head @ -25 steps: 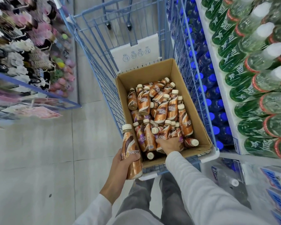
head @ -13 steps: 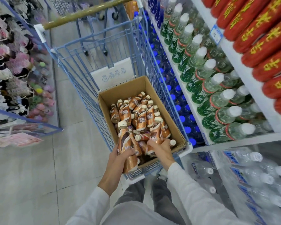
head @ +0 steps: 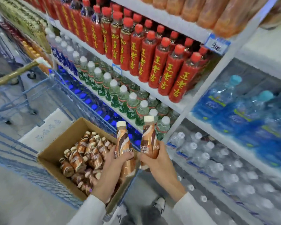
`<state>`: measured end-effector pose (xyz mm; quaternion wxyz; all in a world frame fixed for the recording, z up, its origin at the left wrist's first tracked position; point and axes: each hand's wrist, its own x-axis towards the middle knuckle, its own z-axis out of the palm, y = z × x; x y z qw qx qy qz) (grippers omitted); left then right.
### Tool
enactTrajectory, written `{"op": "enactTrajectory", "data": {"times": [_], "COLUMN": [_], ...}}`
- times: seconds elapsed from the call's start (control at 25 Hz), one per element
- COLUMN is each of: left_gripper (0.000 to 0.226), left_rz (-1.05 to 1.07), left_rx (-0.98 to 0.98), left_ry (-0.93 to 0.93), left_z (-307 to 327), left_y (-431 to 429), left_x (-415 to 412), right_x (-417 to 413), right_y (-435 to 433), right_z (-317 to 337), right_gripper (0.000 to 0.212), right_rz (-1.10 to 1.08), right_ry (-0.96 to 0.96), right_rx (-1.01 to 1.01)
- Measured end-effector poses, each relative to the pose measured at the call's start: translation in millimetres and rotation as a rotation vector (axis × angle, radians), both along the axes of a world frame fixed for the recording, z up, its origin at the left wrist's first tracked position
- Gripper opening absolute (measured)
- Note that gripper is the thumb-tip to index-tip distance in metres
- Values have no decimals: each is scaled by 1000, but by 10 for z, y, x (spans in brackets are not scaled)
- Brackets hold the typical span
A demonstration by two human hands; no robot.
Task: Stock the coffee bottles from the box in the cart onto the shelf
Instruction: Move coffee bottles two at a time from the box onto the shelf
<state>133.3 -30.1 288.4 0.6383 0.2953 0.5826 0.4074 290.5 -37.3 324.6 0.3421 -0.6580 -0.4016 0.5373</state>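
Coffee bottles (head: 86,153) lie heaped in the cardboard box (head: 55,151) inside the blue cart (head: 39,181), so most of the stocking looks undone. The left hand (head: 111,172) grips one bottle (head: 124,143) upright over the box's near corner. The right hand (head: 159,166) grips a second bottle (head: 148,140) just beside it, before the shelf (head: 206,88). No coffee shows on any shelf level in view.

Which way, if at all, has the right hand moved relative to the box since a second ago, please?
Yes: the right hand has lifted out of the box, toward the shelf, gripping a coffee bottle.
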Motion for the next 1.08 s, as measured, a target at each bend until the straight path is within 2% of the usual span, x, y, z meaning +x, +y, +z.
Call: {"op": "enactTrajectory", "data": {"times": [0.12, 0.32, 0.52, 0.64, 0.8, 1.08], "left_gripper": [28, 49, 48, 50, 33, 47], "left_rz": [-142, -382, -524, -556, -579, -680], "left_rx": [68, 218, 383, 499, 630, 815], "left_ry": [7, -74, -134, -138, -166, -39], "left_z": [304, 882, 1530, 1834, 2217, 2549], "left_y": [212, 576, 857, 1045, 1284, 1828], "left_x": [491, 1503, 2540, 3028, 3585, 4337], "right_x": [411, 1320, 2233, 2730, 3247, 3875], "right_y": [-61, -97, -74, -40, 152, 698], "right_z": [216, 680, 1245, 1529, 1879, 2266], "right_gripper": [44, 42, 44, 39, 42, 55], "right_rz": [-145, -347, -526, -569, -583, -632], "right_ry": [21, 46, -44, -100, -145, -280], "right_rx": [79, 249, 448, 533, 609, 690]}}
